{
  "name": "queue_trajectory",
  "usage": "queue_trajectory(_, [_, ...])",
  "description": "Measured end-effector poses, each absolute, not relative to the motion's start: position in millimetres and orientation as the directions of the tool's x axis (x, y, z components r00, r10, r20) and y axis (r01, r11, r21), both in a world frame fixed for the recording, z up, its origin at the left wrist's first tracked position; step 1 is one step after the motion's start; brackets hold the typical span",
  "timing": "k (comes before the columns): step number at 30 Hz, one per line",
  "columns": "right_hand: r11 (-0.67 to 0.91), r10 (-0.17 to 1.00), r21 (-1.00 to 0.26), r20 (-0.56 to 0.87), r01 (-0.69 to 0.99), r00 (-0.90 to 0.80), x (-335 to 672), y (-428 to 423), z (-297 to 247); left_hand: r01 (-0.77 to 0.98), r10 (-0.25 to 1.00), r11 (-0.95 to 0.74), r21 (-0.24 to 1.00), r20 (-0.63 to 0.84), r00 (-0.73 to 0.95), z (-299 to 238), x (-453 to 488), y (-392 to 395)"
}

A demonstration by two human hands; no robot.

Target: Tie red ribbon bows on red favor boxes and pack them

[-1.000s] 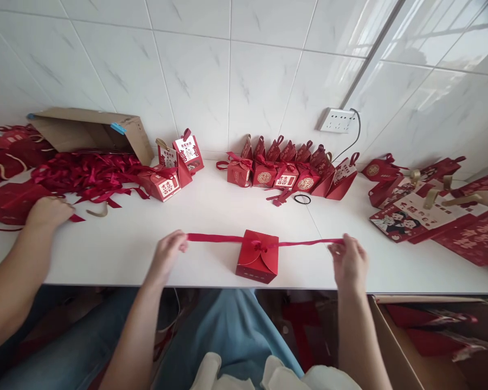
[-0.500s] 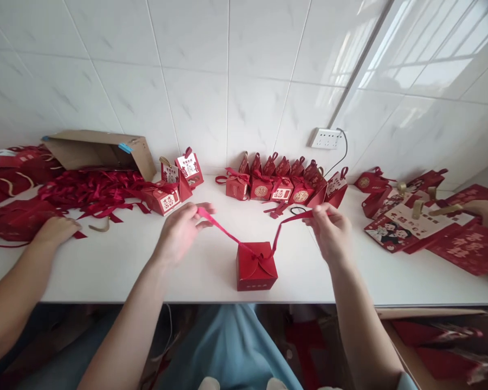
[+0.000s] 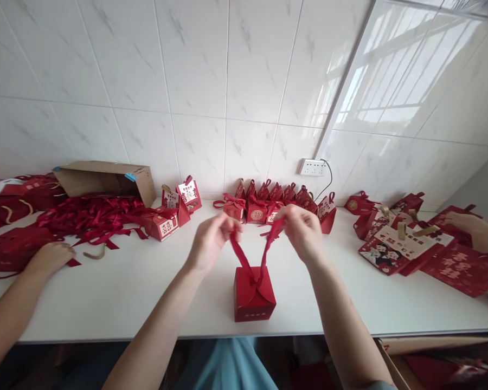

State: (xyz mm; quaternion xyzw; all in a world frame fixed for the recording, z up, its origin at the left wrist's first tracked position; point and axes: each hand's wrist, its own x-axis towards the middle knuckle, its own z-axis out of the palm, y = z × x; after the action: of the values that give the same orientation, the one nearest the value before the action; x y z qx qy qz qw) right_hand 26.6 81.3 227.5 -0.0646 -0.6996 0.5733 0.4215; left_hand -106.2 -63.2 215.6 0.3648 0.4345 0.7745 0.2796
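Both the left hand (image 3: 211, 241) and right hand (image 3: 303, 233) have fingers (image 3: 290, 215) clamped on satiny red ribbon (image 3: 241, 255), which forms a V above a cubic card box (image 3: 254, 304) on the smooth white bench (image 3: 106, 295), before glossy tiles (image 3: 195, 70).

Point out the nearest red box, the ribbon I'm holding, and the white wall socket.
Red box (image 3: 254, 294): head view, its folded top.
Ribbon (image 3: 241, 255): head view, midway along the left strand.
White wall socket (image 3: 313, 167): head view, its front face.
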Motion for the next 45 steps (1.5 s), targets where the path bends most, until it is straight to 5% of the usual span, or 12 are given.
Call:
queue_trajectory(3, [0.281, 0.593, -0.838, 0.535, -0.468, -0.602, 45.1, 96.3, 215.9, -0.058, 0.608, -0.555, 0.83, 0.357, -0.709, 208.4, -126.5, -76.1])
queue_trajectory(5, [0.356, 0.567, -0.864, 0.502, -0.356, -0.653, 53.4, 100.4, 201.1, 0.086, 0.598, -0.472, 0.878, 0.39, -0.701, 197.4, -132.6, -78.9])
queue_trajectory(7, [0.505, 0.478, -0.852, 0.412, -0.141, -0.776, 57.3, 96.6, 182.7, 0.336, 0.743, -0.248, 0.909, 0.401, -0.536, 181.9, -128.0, -76.3])
queue_trajectory(10, [0.692, 0.331, -0.719, 0.234, 0.067, -0.914, 57.9, 81.2, 156.5, 0.743, 0.926, -0.052, 0.668, 0.31, -0.213, 155.1, -107.4, -67.0])
queue_trajectory(12, [0.757, 0.304, -0.645, 0.204, 0.106, -0.931, 57.8, 71.3, 143.5, 0.842, 0.947, -0.034, 0.539, 0.286, -0.145, 139.1, -93.3, -61.3])
queue_trajectory(27, [0.86, 0.362, -0.446, 0.188, 0.249, -0.913, 47.1, 52.0, 121.9, 0.955, 0.931, 0.085, 0.284, 0.318, -0.178, 112.3, -70.2, -60.6])
queue_trajectory(45, [0.876, 0.306, -0.431, 0.147, 0.218, -0.941, 42.4, 50.4, 120.3, 0.938, 0.918, 0.147, 0.313, 0.31, -0.247, 112.5, -69.0, -63.4])
